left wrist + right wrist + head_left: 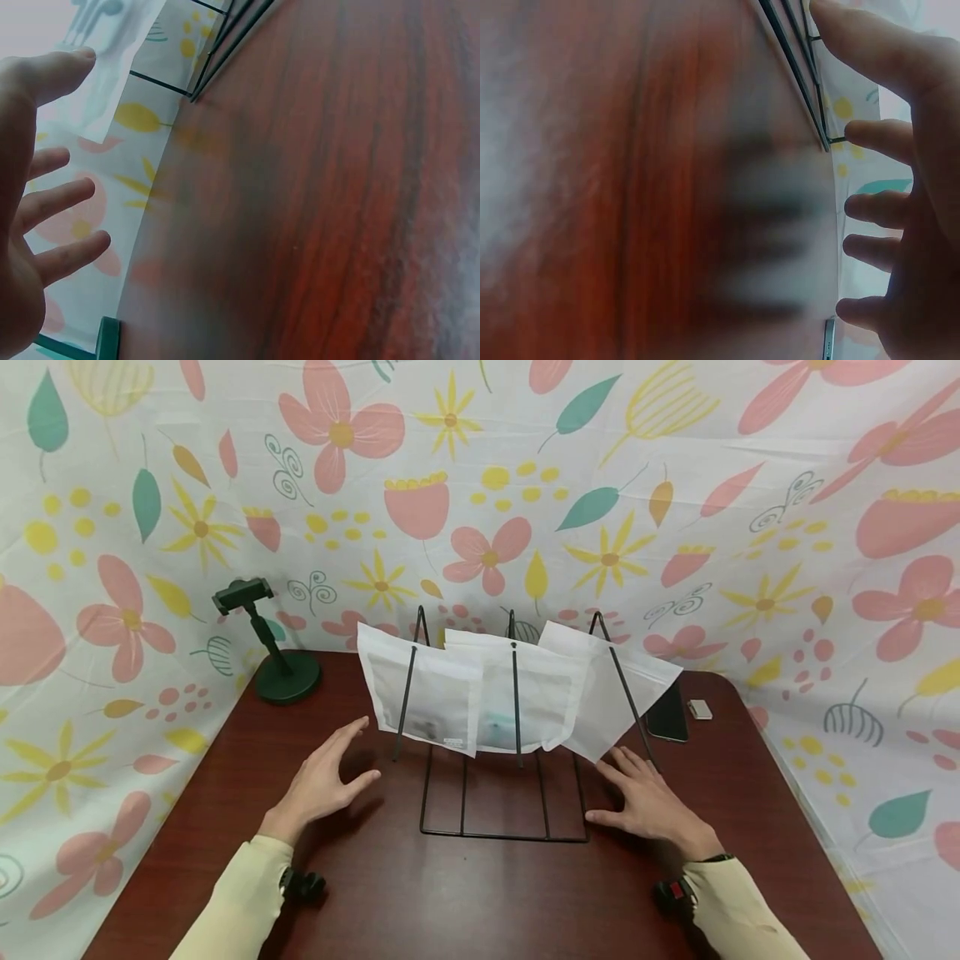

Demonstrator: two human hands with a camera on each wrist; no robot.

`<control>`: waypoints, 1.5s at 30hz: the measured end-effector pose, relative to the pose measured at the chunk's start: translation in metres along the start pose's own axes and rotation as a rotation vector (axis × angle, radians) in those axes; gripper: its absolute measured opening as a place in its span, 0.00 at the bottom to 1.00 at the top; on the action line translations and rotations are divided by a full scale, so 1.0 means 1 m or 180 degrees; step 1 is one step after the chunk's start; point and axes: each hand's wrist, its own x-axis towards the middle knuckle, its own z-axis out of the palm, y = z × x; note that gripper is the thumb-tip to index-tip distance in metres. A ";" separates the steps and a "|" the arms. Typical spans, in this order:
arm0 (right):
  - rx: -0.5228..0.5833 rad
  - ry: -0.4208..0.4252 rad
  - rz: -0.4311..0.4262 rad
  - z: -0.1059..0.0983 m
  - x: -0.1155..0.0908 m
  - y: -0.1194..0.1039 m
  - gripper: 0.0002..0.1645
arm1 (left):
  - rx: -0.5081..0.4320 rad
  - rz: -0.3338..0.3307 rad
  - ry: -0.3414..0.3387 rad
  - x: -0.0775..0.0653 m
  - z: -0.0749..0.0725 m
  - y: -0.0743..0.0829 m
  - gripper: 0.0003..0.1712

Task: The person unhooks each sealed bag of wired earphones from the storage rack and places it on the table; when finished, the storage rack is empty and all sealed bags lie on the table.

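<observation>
On my head view, two pale sleeves (pixel 236 893) enter at the near edge, a small camera (pixel 303 887) at each wrist. My left hand (pixel 320 785) is positioned above the surface (pixel 465 902), left of the rack (pixel 517 710); its fingers are spread, thumb apart, holding nothing. My right hand (pixel 648 797) is at the rack's right side, fingers spread and holding nothing; I cannot tell whether its tips touch the wire or the bag beside them.

The rack's black wire base extends toward me. Behind its front rods, three white bags stand tilted in an overlapping row: the left bag (pixel 435 693), with dark contents; the middle bag (pixel 551 693), with pale blue contents; and the right bag (pixel 603 693), turned askew.

Beyond my right hand lie a phone (pixel 667 717) and a small white block (pixel 700 709). A dark green stand (pixel 287 681) occupies the far left corner. A flowered cloth (pixel 487 460) forms the background.
</observation>
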 end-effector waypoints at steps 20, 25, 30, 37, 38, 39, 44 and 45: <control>0.0011 0.0025 -0.0231 0.010 0.011 -0.002 0.55 | -0.0682 0.0091 0.0144 0.028 0.004 -0.005 0.56; 0.0029 0.0000 -0.0236 0.010 0.011 -0.001 0.56 | -0.0873 0.0220 0.0223 0.037 0.004 -0.002 0.56; -0.0020 0.0016 -0.0281 0.010 0.010 -0.001 0.56 | -0.1036 0.0291 0.0330 0.044 0.003 0.001 0.56; -0.0017 -0.0002 -0.0299 0.008 0.010 -0.002 0.55 | -0.1146 0.0323 0.0484 0.051 0.007 0.003 0.55; -0.0012 -0.0015 -0.0289 0.008 0.010 -0.002 0.55 | -0.1168 0.0330 0.0506 0.052 0.008 0.003 0.56; -0.0011 -0.0029 -0.0280 0.008 0.010 -0.002 0.56 | -0.1199 0.0344 0.0527 0.053 0.009 0.004 0.56; -0.0015 -0.0058 -0.0260 0.008 0.010 -0.002 0.56 | -0.1346 0.0412 0.0598 0.058 0.007 0.013 0.54; -0.0025 -0.0061 -0.0259 0.009 0.011 -0.001 0.56 | -0.1353 0.0415 0.0608 0.058 0.006 0.017 0.53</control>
